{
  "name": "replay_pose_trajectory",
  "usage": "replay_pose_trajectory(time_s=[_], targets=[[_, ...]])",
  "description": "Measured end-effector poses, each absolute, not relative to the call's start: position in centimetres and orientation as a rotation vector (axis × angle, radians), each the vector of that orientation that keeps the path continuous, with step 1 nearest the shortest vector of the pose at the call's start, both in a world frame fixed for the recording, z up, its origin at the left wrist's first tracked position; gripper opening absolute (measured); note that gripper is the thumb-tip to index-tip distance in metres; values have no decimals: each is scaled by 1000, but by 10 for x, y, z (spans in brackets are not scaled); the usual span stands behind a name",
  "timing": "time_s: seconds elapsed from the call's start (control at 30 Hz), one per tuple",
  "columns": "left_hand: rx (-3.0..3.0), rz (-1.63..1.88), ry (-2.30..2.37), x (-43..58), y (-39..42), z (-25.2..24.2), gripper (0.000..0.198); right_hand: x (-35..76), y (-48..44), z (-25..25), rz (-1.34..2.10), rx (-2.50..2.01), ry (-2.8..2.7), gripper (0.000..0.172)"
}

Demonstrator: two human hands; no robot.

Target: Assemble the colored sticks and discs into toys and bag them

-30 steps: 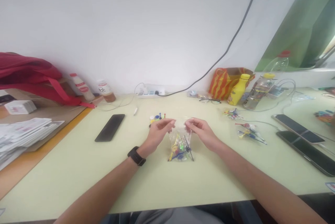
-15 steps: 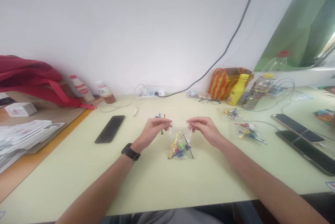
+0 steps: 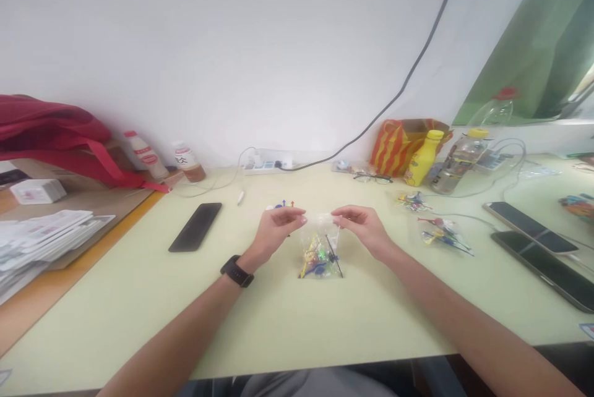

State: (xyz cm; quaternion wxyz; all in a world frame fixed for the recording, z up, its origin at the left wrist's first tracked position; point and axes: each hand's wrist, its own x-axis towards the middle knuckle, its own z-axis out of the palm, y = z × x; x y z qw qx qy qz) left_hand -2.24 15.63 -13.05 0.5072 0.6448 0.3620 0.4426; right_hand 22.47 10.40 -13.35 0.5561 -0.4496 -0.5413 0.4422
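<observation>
So both my forearms reach in from the sides, hands facing each other, palms inward. Right hand (image 3: 364, 229) has thumb and fingers pinched on the top corner of a clear bag (image 3: 320, 258). Left hand (image 3: 277, 233) is curled the same way at the other corner, but can't tell if it's actually got the plastic. Bag's between and just below my fingertips, long axis running toward me, top end away, bottom edge nearest me. Dark stick (image 3: 335, 257) inside slants, its upper end toward my left hand.

Bottle label (image 3: 185, 158), black characters (too blurred), no text readable
</observation>
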Motion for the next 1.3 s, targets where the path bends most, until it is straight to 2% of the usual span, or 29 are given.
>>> replay_pose_trajectory(time_s=[0.23, 0.37, 0.73, 0.83, 0.97, 1.1, 1.3], targets=[[1585, 1050, 830, -24, 158, -128, 42, 224, 104, -134, 1037, -1051, -1245, 45], [1661, 1025, 869, -27, 161, -127, 26, 223, 105, -134, 1048, -1055, -1206, 32], [1671, 997, 822, -29, 159, -129, 21, 228, 108, -141, 1113, -982, -1163, 17], [1690, 1018, 834, -28, 159, -131, 22, 228, 106, -138, 1065, -1007, -1229, 20], [1775, 1019, 829, -27, 161, -131, 37, 227, 104, -136, 1005, -1082, -1279, 33], [1974, 965, 904, -28, 163, -129, 24, 224, 104, -136, 945, -1100, -1386, 30], [1818, 986, 802, -27, 160, -127, 23, 220, 101, -132, 1008, -1023, -1354, 29]])
